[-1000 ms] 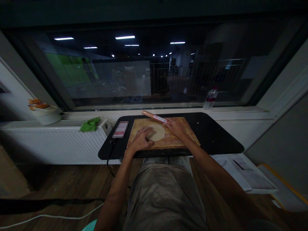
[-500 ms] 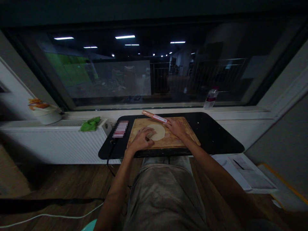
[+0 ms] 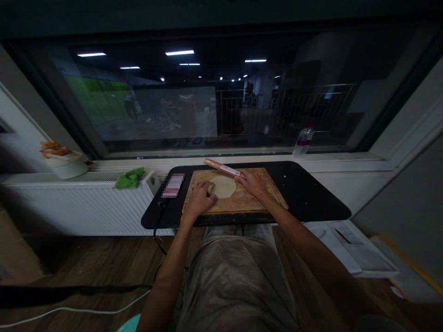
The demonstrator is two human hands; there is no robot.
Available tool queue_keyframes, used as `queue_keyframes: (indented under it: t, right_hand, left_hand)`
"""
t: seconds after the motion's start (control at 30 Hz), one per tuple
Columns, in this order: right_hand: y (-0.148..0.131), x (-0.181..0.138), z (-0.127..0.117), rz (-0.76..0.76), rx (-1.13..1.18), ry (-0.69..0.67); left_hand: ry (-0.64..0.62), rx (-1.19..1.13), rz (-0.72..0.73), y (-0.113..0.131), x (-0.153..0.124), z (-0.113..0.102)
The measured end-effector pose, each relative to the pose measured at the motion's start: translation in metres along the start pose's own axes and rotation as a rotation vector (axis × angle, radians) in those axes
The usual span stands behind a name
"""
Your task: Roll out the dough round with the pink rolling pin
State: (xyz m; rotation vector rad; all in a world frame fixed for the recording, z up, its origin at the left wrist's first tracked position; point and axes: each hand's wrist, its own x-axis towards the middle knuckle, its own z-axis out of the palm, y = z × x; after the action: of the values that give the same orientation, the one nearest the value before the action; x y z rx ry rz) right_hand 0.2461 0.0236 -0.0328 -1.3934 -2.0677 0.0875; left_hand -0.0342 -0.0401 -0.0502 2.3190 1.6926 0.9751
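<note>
A flat round of rolled dough (image 3: 224, 187) lies on a wooden board (image 3: 242, 205). At its left edge is my left hand (image 3: 200, 198), fingers curled and thumb bent in, pinching the rim of the dough. My right hand (image 3: 256, 185) rests at the right of the board, its fingers closed round the near end of a rolling pin (image 3: 215, 164). The pin slants away to the upper left, behind the dough, with a red-and-white label on it. The fingertips of my right hand are partly hidden.
The board lies on a black table (image 3: 311, 198). A phone with a blurred screen (image 3: 173, 185) lies to its left. A green cloth (image 3: 129, 179) and a white tub (image 3: 67, 165) sit on the radiator. A plastic bottle (image 3: 303, 142) stands on the windowsill.
My left hand has moved slightly left, and the dough has shifted a little left and up on the board. My right hand and the rolling pin stay in place.
</note>
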Motion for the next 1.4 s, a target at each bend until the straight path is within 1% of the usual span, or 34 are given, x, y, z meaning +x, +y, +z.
queue_keyframes:
  t: [0.17, 0.3, 0.5, 0.63, 0.73, 0.87, 1.07, 1.23, 1.3, 1.4]
  right_hand:
    - [0.001, 0.001, 0.001, -0.009, 0.003, 0.001]
    - [0.001, 0.001, 0.001, 0.008, -0.011, -0.003]
    - [0.002, 0.002, 0.002, 0.009, -0.007, -0.017]
    - [0.003, 0.003, 0.003, 0.04, -0.038, -0.023]
    - [0.003, 0.003, 0.003, 0.03, -0.026, -0.024]
    - [0.002, 0.001, 0.001, 0.034, -0.026, -0.024]
    - [-0.002, 0.0, -0.004, 0.059, -0.029, -0.033]
    - [0.0, 0.001, -0.001, 0.022, -0.002, -0.003]
    - [0.002, 0.001, 0.0, 0.015, 0.01, 0.009]
    - [0.002, 0.0, 0.001, 0.031, 0.018, 0.001]
  left_hand:
    - [-0.035, 0.111, -0.042, 0.008, -0.002, -0.003]
    - [-0.054, 0.181, -0.102, 0.011, 0.0, -0.002]
    - [-0.162, 0.259, -0.02, 0.022, 0.007, 0.012]
    - [-0.178, 0.27, 0.022, 0.04, 0.012, 0.025]
    - [-0.196, 0.264, 0.058, 0.054, 0.016, 0.032]
    - [-0.225, 0.283, 0.063, 0.062, 0.018, 0.037]
    - [-0.222, 0.226, 0.099, 0.054, 0.02, 0.037]
    - [-0.225, 0.132, 0.165, 0.036, 0.025, 0.028]
    - [-0.258, 0.08, 0.205, 0.024, 0.028, 0.021]
    - [-0.361, -0.012, 0.23, 0.006, 0.034, 0.009]
